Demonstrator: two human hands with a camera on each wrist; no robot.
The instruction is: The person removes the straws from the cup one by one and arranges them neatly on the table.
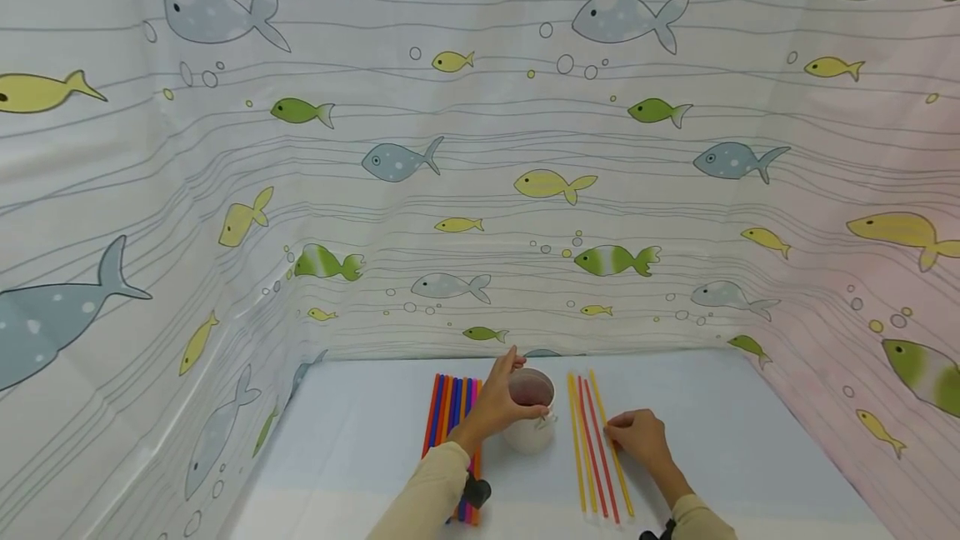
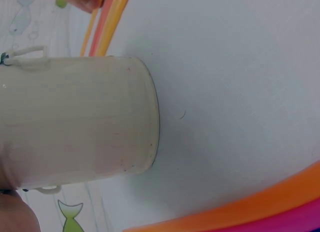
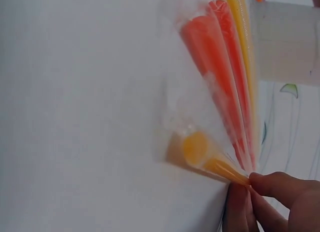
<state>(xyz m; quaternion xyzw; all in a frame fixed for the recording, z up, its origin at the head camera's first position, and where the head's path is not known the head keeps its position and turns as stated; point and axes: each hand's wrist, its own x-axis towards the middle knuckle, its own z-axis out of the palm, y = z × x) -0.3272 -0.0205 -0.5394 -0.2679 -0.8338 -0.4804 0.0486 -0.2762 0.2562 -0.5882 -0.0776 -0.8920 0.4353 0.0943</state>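
Note:
A white metal container (image 1: 529, 432) with small side lugs stands upright on the table, and its round mouth shows in the head view. My left hand (image 1: 495, 402) holds it at the rim, thumb at the front edge and fingers round the far left side. In the left wrist view the container (image 2: 85, 122) fills the left side. To its right lie several thin yellow and red straws (image 1: 594, 448) in clear wrappers, side by side. My right hand (image 1: 641, 436) pinches the rightmost yellow straw (image 3: 225, 169) between thumb and fingers.
Left of the container lies a row of several straws (image 1: 450, 407) in red, blue, orange and pink, partly covered by my left forearm. A white table (image 1: 360, 440) carries everything. A fish-print curtain (image 1: 510, 248) surrounds it at the back and sides.

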